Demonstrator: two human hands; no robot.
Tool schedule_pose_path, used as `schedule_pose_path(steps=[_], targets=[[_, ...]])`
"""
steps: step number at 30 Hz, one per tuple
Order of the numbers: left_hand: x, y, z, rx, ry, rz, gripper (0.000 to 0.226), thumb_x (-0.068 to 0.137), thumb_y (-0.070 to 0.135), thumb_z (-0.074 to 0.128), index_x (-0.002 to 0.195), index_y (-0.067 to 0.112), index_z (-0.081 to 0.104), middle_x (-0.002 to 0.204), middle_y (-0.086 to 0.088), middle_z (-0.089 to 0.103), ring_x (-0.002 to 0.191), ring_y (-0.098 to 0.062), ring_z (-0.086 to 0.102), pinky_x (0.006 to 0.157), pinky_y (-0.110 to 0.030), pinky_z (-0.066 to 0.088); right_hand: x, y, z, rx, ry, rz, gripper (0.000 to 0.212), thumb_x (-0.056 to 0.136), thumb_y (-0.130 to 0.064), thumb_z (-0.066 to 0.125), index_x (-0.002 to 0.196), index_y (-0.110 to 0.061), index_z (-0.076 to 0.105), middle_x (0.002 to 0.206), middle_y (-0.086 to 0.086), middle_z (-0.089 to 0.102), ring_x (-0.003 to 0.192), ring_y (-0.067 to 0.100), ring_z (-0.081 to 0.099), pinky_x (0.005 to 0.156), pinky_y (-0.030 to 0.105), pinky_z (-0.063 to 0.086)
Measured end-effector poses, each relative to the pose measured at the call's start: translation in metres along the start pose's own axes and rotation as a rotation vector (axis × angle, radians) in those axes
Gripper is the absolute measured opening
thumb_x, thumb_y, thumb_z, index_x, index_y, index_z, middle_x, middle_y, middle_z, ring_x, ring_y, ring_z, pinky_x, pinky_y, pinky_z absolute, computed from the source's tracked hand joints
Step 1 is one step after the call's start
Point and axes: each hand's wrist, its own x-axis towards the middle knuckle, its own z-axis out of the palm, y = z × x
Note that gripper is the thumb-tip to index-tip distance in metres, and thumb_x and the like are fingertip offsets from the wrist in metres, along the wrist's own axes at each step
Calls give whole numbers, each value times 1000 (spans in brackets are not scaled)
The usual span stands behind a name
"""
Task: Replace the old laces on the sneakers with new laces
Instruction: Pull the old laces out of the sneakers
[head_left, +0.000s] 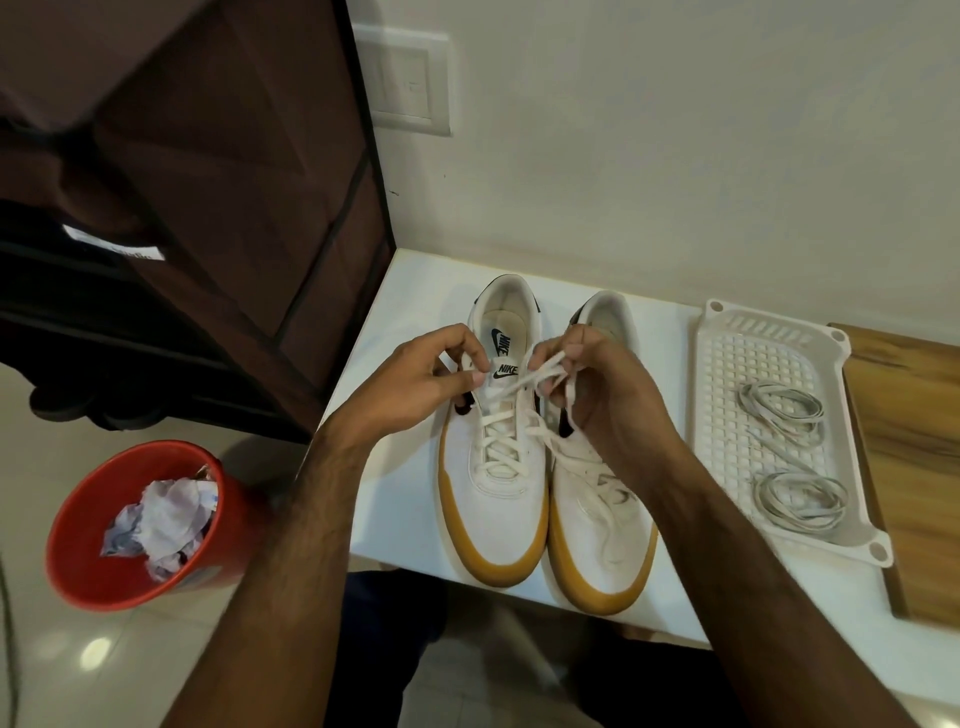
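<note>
Counter (415, 291) of white colour carries 2 sneakers side by side, toes toward the person, and to their right a white perforated tray (727, 332) with 2 coiled laces (782, 408) inside, probably the new ones. The left sneaker (493, 499) is laced up to the top, and both hands work at its knot near the tongue. The left hand (415, 387) pinches 1 strand of the old lace (524, 382) with curled fingers, and the right hand (610, 400) holds the other strand or loop in its fingers. I judge the step is untying, at the very start of the task; next the knot must be pulled free and the lace drawn out eyelet by eyelet. The right sneaker (597, 525) has its lace loose over the toe, partly hidden under the right forearm. A red bin (104, 566) with crumpled paper stands on the floor at left, not in the way.
</note>
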Motion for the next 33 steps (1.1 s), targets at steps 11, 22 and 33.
schedule_pose_path(steps=[11, 22, 33], targets=[[0, 0, 0, 11, -2, 1, 6, 96, 19, 67, 98, 24, 66, 104, 7, 64, 77, -21, 72, 87, -43, 58, -6, 2, -2, -1490, -71, -261, 16, 94, -36, 70, 109, -33, 75, 91, -11, 76, 75, 9, 69, 70, 28, 53], [0, 11, 18, 613, 93, 278, 17, 87, 49, 59, 94, 36, 68, 101, 8, 36, 97, -14, 41, 82, -37, 34, -22, -30, -27, -1083, -65, 120, 14, 99, -33, 61, 94, -22, 69, 70, -4, 71, 51, 6, 59, 49, 20, 44], [-9, 10, 35, 453, 74, 260, 14, 85, 19, 80, 87, 22, 67, 101, 8, 48, 87, -11, 54, 74, -24, 46, -21, 2, -1, -1273, 160, 100, 31, 100, -55, 50, 97, -26, 61, 71, -6, 73, 56, 11, 66, 59, 30, 53]])
